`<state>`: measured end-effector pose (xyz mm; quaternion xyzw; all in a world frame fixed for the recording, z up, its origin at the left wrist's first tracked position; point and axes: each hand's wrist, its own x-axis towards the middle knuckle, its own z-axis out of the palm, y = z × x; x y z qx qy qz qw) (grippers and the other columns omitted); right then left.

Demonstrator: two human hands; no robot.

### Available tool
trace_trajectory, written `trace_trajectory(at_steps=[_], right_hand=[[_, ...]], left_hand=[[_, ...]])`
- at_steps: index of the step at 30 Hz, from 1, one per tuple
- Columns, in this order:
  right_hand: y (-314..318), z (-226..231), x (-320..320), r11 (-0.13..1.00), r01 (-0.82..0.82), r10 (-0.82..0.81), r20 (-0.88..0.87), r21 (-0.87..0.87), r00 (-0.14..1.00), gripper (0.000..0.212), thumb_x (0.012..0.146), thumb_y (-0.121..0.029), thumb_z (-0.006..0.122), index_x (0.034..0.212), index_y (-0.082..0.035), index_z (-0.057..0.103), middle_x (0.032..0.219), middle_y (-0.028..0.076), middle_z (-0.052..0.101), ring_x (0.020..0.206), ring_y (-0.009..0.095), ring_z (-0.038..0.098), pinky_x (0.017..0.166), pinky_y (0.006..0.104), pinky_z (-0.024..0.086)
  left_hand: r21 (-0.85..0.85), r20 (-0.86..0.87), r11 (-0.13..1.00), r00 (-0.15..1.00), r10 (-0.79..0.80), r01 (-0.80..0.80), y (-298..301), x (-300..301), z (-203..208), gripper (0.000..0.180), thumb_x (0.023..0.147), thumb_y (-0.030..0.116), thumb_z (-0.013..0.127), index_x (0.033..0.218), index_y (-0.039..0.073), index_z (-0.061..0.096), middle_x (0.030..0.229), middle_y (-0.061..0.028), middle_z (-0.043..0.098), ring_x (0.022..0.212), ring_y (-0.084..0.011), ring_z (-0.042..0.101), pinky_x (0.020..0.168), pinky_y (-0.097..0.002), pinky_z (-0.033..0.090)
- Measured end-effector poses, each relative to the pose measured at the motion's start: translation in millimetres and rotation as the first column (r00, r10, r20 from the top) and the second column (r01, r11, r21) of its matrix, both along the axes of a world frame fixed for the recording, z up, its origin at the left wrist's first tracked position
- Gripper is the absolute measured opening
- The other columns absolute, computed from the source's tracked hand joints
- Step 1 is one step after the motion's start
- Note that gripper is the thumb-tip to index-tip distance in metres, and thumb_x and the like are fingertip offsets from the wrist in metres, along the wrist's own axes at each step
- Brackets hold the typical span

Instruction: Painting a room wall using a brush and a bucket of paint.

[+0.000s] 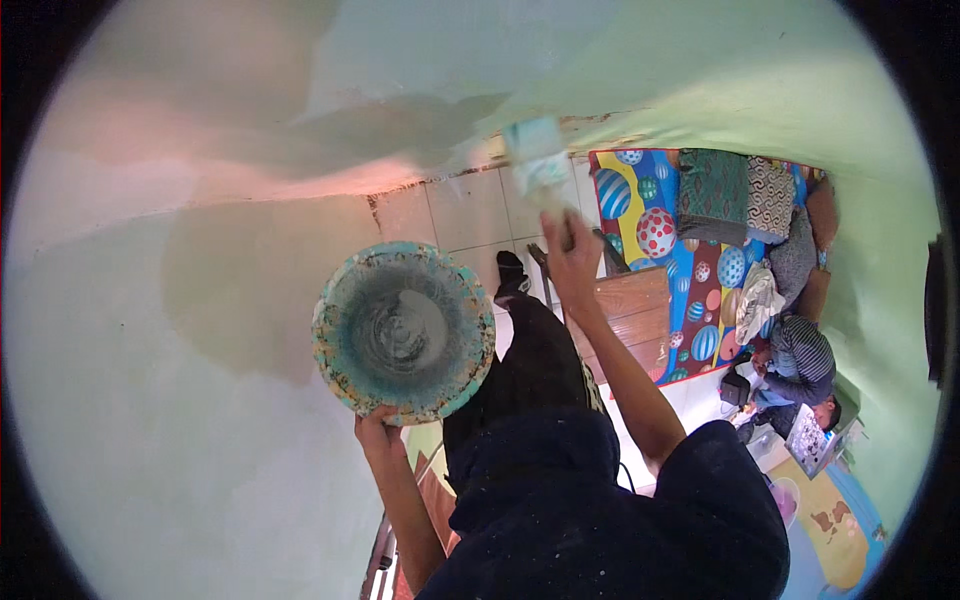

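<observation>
Wall (220, 430) bounds moves at far L of frame; bucket (362, 345), ctr-left, has L hand (378, 432) gripping its lower rim. Tiles (465, 208), upper ctr, give some open rm; R hand (574, 262) grasps a blurred brush (538, 158) there, brushing prob. mid-stroke, & next pass calls for a level bucket, clear of mat (655, 232), upper R.

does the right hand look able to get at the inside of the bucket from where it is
Likely yes: the bucket has its uncovered mouth facing the camera and nothing visible blocks the right hand, though it holds a blurred flat tool
</observation>
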<state>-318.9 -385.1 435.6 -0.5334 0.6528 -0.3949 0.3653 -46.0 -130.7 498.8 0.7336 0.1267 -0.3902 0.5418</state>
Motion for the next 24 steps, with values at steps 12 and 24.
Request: trace_trajectory(at_steps=[12, 24], right_hand=[[-91.0, -170.6, 1.5, 0.996, 0.065, -0.072, -0.108, -0.068, 0.991, 0.031, 0.087, -0.024, 0.065, 0.08, 0.006, 0.06, 0.06, 0.022, 0.057, 0.053, 0.038, 0.056, 0.049, 0.0413, 0.042], [-117.4, 16.7, -15.6, 0.913, 0.228, -0.159, 0.219, -0.34, 0.963, 0.023, 0.086, -0.018, 0.067, 0.091, 0.004, 0.063, 0.062, 0.018, 0.058, 0.049, 0.022, 0.052, 0.049, 0.0335, 0.04]], left_hand=[[0.023, -0.059, 0.998, 0.997, 0.057, -0.055, 15.4, 16.9, -4.7, 0.066, 0.062, -0.016, 0.048, 0.126, 0.002, 0.042, 0.119, -0.0167, 0.051, 0.115, -0.0387, 0.05, 0.098, -0.0592, 0.044], [0.096, -0.02, 0.991, 0.995, 0.099, -0.097, -3.5, -1.4, 5.4, 0.056, 0.061, -0.013, 0.052, 0.116, 0.001, 0.048, 0.106, -0.016, 0.055, 0.1, -0.0378, 0.057, 0.084, -0.0553, 0.052]])
